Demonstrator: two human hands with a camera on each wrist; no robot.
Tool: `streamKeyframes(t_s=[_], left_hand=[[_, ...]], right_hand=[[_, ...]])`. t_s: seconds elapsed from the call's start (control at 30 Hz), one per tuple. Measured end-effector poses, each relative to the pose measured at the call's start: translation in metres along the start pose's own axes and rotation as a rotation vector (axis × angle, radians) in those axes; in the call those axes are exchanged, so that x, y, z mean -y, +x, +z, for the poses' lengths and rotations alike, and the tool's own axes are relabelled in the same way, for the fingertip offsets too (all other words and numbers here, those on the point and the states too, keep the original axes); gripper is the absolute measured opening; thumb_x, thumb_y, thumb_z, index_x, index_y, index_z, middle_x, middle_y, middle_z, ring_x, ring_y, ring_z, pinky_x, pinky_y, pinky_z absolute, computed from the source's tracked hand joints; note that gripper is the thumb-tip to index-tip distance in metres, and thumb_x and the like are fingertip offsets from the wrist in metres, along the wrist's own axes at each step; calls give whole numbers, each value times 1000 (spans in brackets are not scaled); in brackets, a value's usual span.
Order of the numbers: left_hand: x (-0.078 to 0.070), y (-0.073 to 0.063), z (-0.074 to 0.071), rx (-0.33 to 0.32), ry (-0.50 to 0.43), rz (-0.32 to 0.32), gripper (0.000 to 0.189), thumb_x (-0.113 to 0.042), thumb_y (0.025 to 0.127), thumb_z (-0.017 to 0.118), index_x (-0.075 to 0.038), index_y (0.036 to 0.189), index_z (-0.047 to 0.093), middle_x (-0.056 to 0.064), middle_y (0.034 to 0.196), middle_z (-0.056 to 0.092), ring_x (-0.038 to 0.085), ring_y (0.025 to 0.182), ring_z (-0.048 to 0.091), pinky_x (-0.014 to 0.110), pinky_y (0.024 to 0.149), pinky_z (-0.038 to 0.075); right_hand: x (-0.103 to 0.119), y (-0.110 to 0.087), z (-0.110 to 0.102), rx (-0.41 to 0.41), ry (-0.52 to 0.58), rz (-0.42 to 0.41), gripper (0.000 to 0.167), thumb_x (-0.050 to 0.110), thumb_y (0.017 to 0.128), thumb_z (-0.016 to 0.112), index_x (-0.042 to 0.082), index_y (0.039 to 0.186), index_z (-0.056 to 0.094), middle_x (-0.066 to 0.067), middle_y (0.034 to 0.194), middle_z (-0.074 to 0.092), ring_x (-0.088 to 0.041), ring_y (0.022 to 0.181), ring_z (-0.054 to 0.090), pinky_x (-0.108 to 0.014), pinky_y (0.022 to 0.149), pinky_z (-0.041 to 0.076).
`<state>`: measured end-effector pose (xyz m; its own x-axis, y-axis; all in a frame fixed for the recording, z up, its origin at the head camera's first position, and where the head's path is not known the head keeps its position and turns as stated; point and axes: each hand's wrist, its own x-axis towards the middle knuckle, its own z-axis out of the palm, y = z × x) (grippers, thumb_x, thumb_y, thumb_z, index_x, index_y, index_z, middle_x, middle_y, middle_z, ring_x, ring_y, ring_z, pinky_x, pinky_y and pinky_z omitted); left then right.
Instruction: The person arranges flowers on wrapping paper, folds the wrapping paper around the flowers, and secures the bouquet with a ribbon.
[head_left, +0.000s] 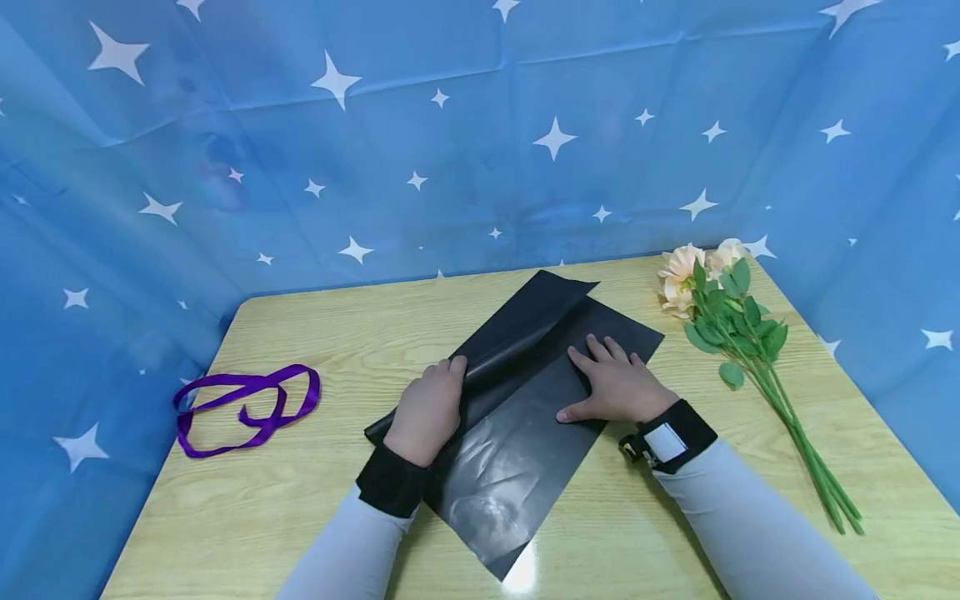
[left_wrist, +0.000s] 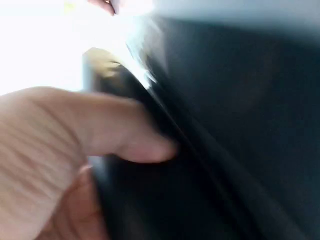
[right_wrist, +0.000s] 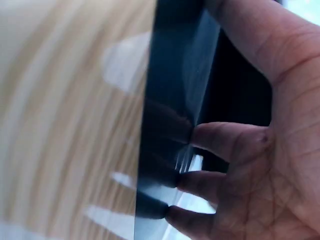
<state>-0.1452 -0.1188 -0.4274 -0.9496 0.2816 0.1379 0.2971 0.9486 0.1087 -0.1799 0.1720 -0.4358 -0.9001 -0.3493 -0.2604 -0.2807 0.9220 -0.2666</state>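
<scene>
A glossy black wrapping sheet (head_left: 517, 467) lies slantwise on the table, its left side folded over toward the middle. My left hand (head_left: 429, 408) grips the folded edge; in the left wrist view the thumb (left_wrist: 145, 142) lies on top of the black sheet (left_wrist: 240, 110) and the other fingers are beneath it. With fingers spread, my right hand (head_left: 617, 385) rests on the sheet near its right edge. The right wrist view shows its fingertips (right_wrist: 200, 134) touching the dark surface.
On the left of the wooden table (head_left: 352, 333) lies a loosely looped purple ribbon (head_left: 247, 383). Peach artificial flowers (head_left: 681, 271) with long green stems (head_left: 798, 433) lie along the right side. A blue curtain (head_left: 450, 150) with white stars hangs behind the table.
</scene>
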Motion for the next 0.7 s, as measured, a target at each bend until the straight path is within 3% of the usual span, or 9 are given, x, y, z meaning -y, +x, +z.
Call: streamKeyframes(t_s=[0.07, 0.2, 0.33, 0.4, 0.47, 0.53, 0.63, 0.7], left_hand=[[7, 0, -2, -77, -20, -26, 45, 2, 93, 67, 2, 136, 54, 20, 110, 70, 34, 90, 71, 43, 64, 59], [24, 1, -8, -224, -77, -109, 50, -2, 94, 66, 5, 141, 50, 25, 108, 69, 39, 87, 71, 49, 65, 60], [39, 1, -14, -304, -105, -165, 50, -4, 96, 64, 0, 144, 52, 27, 108, 67, 42, 88, 70, 55, 69, 60], [44, 0, -14, -314, -76, -154, 54, -2, 96, 63, -5, 148, 51, 27, 119, 65, 44, 102, 67, 55, 80, 60], [47, -1, -14, -294, -12, -94, 59, 1, 93, 67, -7, 150, 53, 25, 134, 61, 45, 122, 61, 56, 99, 55], [47, -2, -13, -249, 48, 6, 57, 4, 91, 69, -8, 146, 59, 21, 147, 58, 43, 141, 51, 56, 116, 42], [43, -4, -11, -102, 46, 156, 48, -5, 92, 74, -7, 139, 66, 18, 153, 56, 38, 150, 43, 56, 125, 32], [41, -5, -8, 36, -15, 184, 48, -20, 96, 74, -6, 141, 65, 18, 153, 55, 37, 150, 43, 55, 125, 32]], right_hand=[[-1, 0, -2, 6, -14, -19, 113, 73, 80, 75, 12, 164, 31, -28, 170, 18, -54, 157, 14, -79, 116, 23], [-3, -2, -6, 13, -31, -40, 111, 70, 80, 76, 11, 163, 33, -28, 170, 20, -54, 157, 15, -78, 116, 24], [-5, -4, -7, 20, -33, -52, 110, 71, 80, 76, 11, 163, 34, -28, 170, 20, -54, 156, 16, -77, 116, 25], [-8, -6, -7, 23, -32, -57, 111, 71, 80, 76, 11, 163, 34, -28, 170, 20, -54, 156, 15, -77, 117, 25], [-10, -7, -7, 26, -34, -61, 111, 72, 80, 75, 11, 163, 34, -28, 170, 20, -54, 156, 15, -76, 117, 25], [-12, -8, -7, 24, -33, -63, 111, 72, 80, 76, 12, 163, 34, -28, 170, 20, -54, 156, 15, -76, 117, 25], [-14, -9, -6, 18, -39, -64, 111, 72, 80, 75, 12, 163, 34, -28, 170, 20, -54, 156, 15, -76, 117, 25], [-15, -9, -5, 17, -42, -61, 111, 72, 80, 76, 12, 163, 34, -28, 170, 20, -54, 156, 16, -76, 117, 26]])
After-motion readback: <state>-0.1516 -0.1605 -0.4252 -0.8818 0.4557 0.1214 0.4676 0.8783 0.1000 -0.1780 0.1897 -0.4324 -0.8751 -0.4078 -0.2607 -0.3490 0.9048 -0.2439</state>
